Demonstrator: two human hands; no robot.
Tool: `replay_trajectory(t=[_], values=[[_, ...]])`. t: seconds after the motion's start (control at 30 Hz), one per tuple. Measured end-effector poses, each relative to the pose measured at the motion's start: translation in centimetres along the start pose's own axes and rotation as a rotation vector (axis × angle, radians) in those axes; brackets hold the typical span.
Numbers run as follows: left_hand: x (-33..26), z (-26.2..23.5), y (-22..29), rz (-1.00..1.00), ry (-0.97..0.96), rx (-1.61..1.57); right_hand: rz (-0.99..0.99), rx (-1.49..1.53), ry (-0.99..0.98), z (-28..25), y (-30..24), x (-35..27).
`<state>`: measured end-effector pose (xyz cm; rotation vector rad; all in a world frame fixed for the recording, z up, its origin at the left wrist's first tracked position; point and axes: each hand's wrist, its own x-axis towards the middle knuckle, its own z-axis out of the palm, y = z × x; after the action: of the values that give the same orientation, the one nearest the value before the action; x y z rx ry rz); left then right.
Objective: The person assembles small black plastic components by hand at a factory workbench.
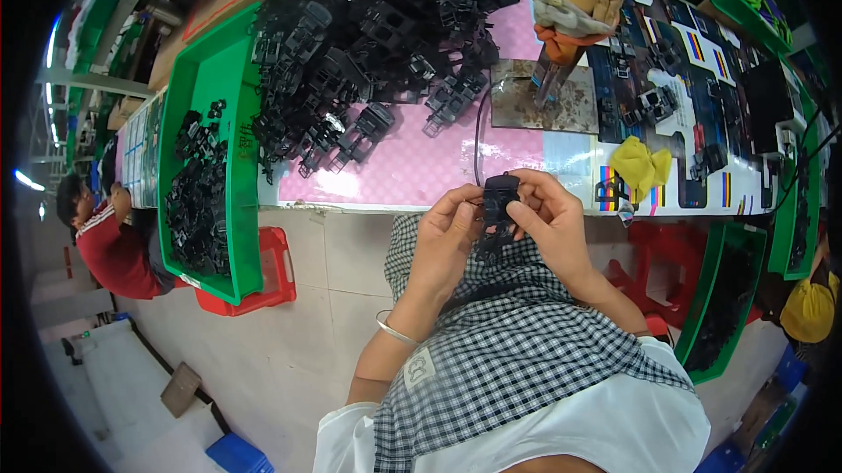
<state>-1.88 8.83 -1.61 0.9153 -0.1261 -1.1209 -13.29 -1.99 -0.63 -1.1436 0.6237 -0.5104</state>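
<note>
Your left hand [447, 236] and right hand [548, 218] together grasped one black plastic part [498, 201] just off the bench [421, 166] edge. By the look of it, the large heap of parts [368, 43] remained unhandled, while the green tray [206, 78] held some.

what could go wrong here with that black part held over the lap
1. The black plastic part is held by the left hand and right hand off the table edge, over the checkered cloth; a slip could drop it to the floor.
2. The pile of black parts is tangled and may snag when picked from.
</note>
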Motion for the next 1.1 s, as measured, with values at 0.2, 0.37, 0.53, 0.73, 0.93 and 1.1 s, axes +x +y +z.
replay_trajectory(t=[0.2,0.37,0.53,0.73,0.93,1.1], values=[[-0.6,-0.7,-0.2,0.063,0.062,0.206,-0.012,0.036,-0.075,0.0,-0.1,-0.4],[-0.9,-0.4,1.2,0.285,-0.020,0.517,0.026,0.013,-0.104,0.3,-0.1,-0.3],[-1.4,-0.8,2.0,0.289,-0.049,0.575,0.003,-0.022,-0.137,0.6,-0.2,-0.5],[-1.6,-1.2,1.8,0.223,-0.094,0.514,-0.027,-0.075,-0.165,0.6,-0.4,-0.9],[-1.7,-1.6,0.7,0.127,-0.073,0.314,-0.105,-0.160,-0.179,0.8,-0.5,-1.0],[-2.0,-1.2,0.6,0.056,-0.034,0.266,-0.123,-0.211,-0.169,0.7,-0.3,-1.3]])
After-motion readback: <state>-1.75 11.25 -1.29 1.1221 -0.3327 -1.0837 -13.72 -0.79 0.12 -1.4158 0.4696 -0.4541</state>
